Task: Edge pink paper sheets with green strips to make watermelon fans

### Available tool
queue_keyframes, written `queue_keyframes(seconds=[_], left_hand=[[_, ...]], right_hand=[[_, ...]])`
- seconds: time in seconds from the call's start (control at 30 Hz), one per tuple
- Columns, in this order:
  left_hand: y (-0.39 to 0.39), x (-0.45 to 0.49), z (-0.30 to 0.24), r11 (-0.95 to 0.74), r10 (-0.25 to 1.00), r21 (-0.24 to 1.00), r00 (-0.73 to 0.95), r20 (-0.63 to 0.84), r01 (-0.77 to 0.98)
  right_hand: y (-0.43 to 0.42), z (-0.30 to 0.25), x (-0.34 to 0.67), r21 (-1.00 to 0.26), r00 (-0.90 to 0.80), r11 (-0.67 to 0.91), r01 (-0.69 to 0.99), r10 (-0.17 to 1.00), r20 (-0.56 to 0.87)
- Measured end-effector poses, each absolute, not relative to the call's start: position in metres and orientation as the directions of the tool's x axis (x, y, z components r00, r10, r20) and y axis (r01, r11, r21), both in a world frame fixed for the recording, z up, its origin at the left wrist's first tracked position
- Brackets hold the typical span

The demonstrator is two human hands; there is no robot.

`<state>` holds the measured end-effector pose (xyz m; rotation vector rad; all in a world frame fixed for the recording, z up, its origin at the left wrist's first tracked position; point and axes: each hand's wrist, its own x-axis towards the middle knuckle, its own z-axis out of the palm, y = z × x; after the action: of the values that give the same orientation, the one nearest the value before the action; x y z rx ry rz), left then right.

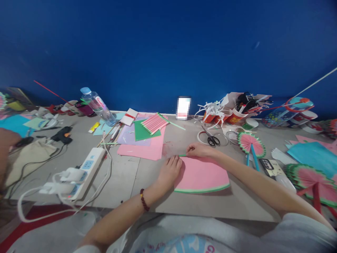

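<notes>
A sheet of pink paper [202, 174] with green strips along its near and far edges lies before me on the table. My left hand [171, 170] rests on the left end of the sheet, fingers stretched out and pressing down. At the far edge, the fingers of my right hand [198, 150] are curled in a pinch on the green-edged paper; the fingertips are partly hidden. A short piece of green strip [182, 155] shows between the two hands.
Black scissors [212, 140] lie beyond my right hand. Pleated pink paper [154, 123] sits on coloured sheets. A power strip [88, 172] with cables is at left, near a plastic bottle [98, 105]. Watermelon-patterned fans [252, 144] and a phone [273, 170] lie at right.
</notes>
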<state>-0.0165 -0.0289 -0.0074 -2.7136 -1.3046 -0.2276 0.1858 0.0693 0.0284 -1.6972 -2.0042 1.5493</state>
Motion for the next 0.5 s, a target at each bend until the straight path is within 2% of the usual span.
queue_keyframes(seconds=[0.13, 0.37, 0.5], left_hand=[[-0.029, -0.017, -0.005, -0.617, 0.774, -0.029, 0.612, 0.163, 0.787], [-0.028, -0.016, -0.004, -0.611, 0.784, 0.01, 0.604, 0.14, 0.791], [-0.027, -0.016, -0.003, -0.615, 0.783, 0.012, 0.608, 0.136, 0.789]], right_hand=[[0.063, 0.026, 0.19, -0.722, -0.345, -0.158, 0.674, 0.797, -0.496], [0.056, 0.023, 0.197, -0.648, -0.332, 0.018, 0.761, 0.869, -0.366], [0.051, 0.023, 0.201, -0.608, -0.308, 0.053, 0.792, 0.895, -0.323]])
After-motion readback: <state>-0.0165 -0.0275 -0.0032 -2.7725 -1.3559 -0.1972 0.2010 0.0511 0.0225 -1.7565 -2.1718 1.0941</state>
